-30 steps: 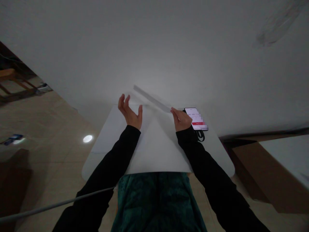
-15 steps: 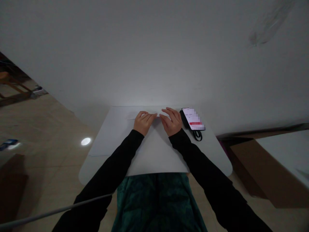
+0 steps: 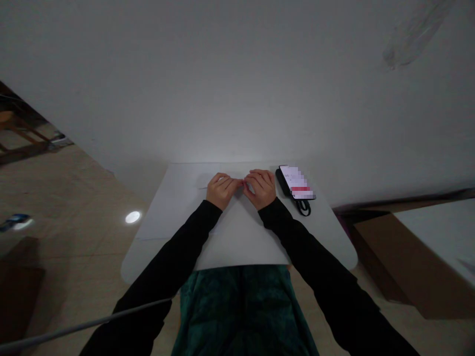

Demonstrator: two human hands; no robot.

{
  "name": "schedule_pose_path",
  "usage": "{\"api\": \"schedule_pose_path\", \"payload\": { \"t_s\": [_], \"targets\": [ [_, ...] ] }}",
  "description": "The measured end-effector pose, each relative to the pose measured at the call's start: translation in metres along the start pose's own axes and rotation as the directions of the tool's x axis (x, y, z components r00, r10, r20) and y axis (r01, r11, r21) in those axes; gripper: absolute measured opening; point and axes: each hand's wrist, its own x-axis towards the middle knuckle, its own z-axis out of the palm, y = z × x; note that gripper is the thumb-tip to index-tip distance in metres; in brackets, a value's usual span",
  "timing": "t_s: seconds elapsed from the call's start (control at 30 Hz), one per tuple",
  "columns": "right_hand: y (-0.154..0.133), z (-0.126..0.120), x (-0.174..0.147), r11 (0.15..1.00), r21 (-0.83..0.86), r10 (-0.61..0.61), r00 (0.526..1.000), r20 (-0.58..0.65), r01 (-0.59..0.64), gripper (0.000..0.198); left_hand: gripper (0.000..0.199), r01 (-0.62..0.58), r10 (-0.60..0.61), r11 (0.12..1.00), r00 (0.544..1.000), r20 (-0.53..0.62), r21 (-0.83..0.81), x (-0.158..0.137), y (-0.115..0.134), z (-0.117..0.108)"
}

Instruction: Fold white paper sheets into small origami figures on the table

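Two hands [image 3: 221,193] | left fingers [image 3: 233,183] pinch white strip [image 3: 203,187], right fingers [image 3: 260,179] unclear | near-edge tabletop [image 3: 243,247] open

One left hand [image 3: 221,191] and one right hand [image 3: 261,190] (two in all), one strip [image 3: 203,187], at least one sheet [image 3: 159,210], one phone [image 3: 291,178], one table [image 3: 245,242] and one cable [image 3: 89,322] show.

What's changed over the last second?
The left hand, open a second ago, has moved right and the right hand left, away from the phone; their fingertips are now close together. The white strip, then slanting up from the right hand, is mostly hidden by the hands; grip unclear. Phone and paper sheet stayed put.
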Motion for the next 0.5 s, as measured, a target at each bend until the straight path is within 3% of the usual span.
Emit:
{"api": "schedule_pose_path", "payload": {
  "t_s": [0.27, 0.5],
  "targets": [
    [0.004, 0.000, 0.002, 0.991, -0.122, 0.047, 0.999, 0.022, -0.044, 0.012, 0.021, 0.003, -0.003, 1.000, 1.000, 0.007, -0.007, 0.002, 0.000, 0.003],
    [0.017, -0.003, 0.002, 0.980, -0.177, 0.087, 0.995, -0.049, -0.094, 0.009, 0.018, 0.055, -0.056, 0.998, 0.997, -0.062, -0.013, 0.003, -0.012, -0.003]
  ]
}}
